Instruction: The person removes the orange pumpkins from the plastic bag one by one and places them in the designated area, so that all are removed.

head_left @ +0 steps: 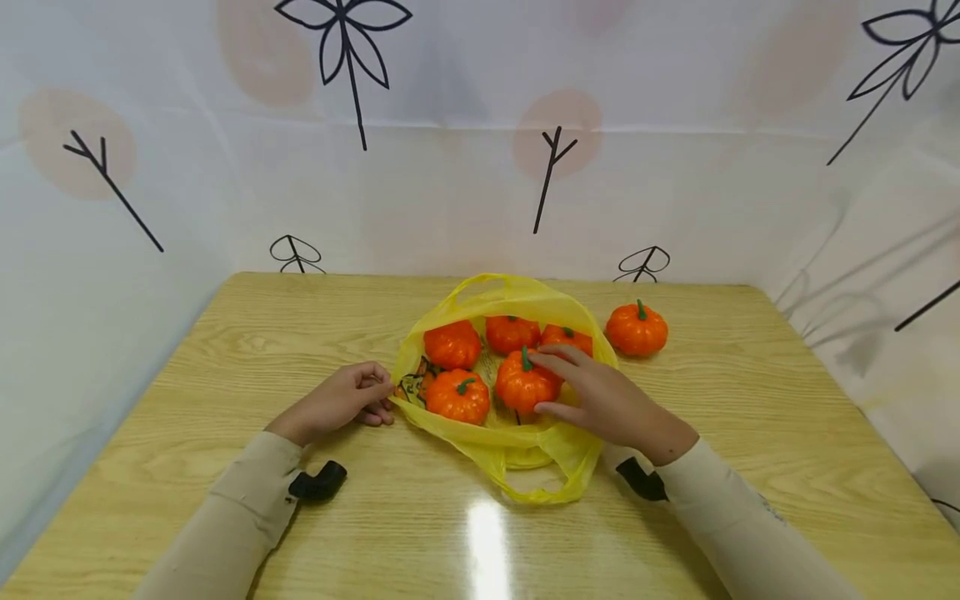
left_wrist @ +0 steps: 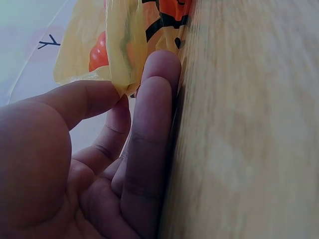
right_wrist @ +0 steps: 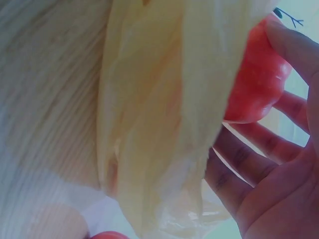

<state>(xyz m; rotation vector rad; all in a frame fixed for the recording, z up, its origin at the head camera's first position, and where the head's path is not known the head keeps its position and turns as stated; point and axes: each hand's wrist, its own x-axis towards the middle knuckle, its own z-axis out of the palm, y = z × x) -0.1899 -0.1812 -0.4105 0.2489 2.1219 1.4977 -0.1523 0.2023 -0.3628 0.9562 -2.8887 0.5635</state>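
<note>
A yellow plastic bag (head_left: pixel 450 432) lies with its mouth spread wide, and several small orange toy pumpkins (head_left: pixel 457 397) with green stems sit inside. My left hand (head_left: pixel 352 398) pinches the bag's left edge between thumb and index finger, with its other fingers low by the table in the left wrist view. Over the bag's right side, my right hand (head_left: pixel 603 396) grips a pumpkin (head_left: pixel 525 385), thumb and fingers on opposite sides of it. In the right wrist view the bag's wall (right_wrist: pixel 159 114) hides part of that pumpkin (right_wrist: pixel 259 74).
One more pumpkin (head_left: pixel 636 330) stands outside, behind and to the right of the bag. Everything rests on a light wooden table (head_left: pixel 315 317). White cloth (head_left: pixel 450 192) with plant drawings hangs along the table's back and sides. The bag's loose handle (head_left: pixel 547 496) extends toward the front.
</note>
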